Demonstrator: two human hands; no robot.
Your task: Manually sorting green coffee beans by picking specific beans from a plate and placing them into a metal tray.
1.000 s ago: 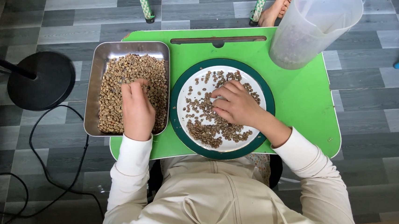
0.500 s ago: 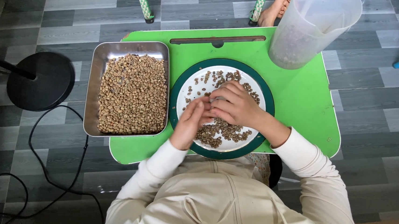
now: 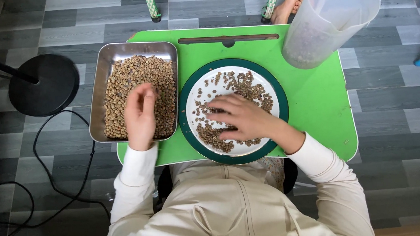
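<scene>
Back over the steel tray [image 3: 104,66] from the plate [image 3: 282,108] now, left hand [image 3: 140,112] loosely curled above sorted beans [image 3: 123,87]; right hand [image 3: 242,118] spread flat, raking plate beans [image 3: 251,90].

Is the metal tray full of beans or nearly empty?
Full: beans cover the metal tray almost wall to wall, floor hidden. The left hand is over them.

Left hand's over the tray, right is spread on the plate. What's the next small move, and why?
Probably open the left hand and let whatever it carries fall into the steel tray: it hangs over the tray's beans, fingers curled, while the right hand lies spread on the plate's beans.
</scene>
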